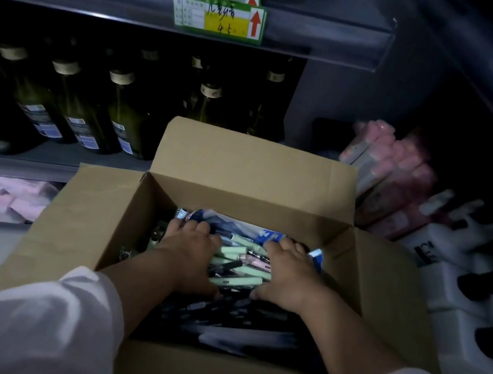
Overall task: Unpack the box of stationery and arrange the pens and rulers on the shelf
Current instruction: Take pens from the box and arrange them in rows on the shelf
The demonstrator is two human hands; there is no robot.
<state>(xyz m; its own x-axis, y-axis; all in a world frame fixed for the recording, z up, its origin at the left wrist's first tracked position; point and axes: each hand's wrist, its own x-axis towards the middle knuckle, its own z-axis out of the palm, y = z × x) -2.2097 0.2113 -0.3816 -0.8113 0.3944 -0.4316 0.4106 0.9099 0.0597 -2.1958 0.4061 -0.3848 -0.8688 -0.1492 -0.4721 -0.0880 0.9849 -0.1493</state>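
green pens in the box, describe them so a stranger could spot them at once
Find the open cardboard box mid-view. Inside, between the left hand and right hand, lies a bundle of pale green pens. They are far lighter than the dark pens nearer the person.

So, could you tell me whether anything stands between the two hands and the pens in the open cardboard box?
Nothing visible does: the left hand and right hand cup the pale green pens from either side inside the brown cardboard box.
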